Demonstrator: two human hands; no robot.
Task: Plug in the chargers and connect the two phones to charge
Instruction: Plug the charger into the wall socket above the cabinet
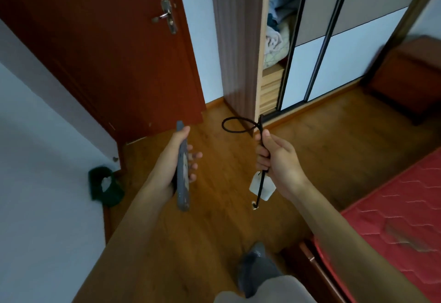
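My left hand (177, 159) grips a grey phone (182, 183) edge-on, its long side pointing away from me, above the wooden floor. My right hand (274, 157) is closed around a black charging cable (235, 125) that loops above the fist and hangs below it, its plug end (255, 205) dangling free. A white charger block (261, 187) shows under the right hand, partly hidden by the palm. The two hands are apart, the cable's end not touching the phone. No second phone or wall socket is visible.
A red-brown door (107, 47) stands at the left, a sliding wardrobe (310, 47) ahead, a red mattress (405, 212) at the right. A dark green object (105, 185) lies by the white wall. A brown stool (410, 81) sits far right. My grey-socked foot (257, 269) is below.
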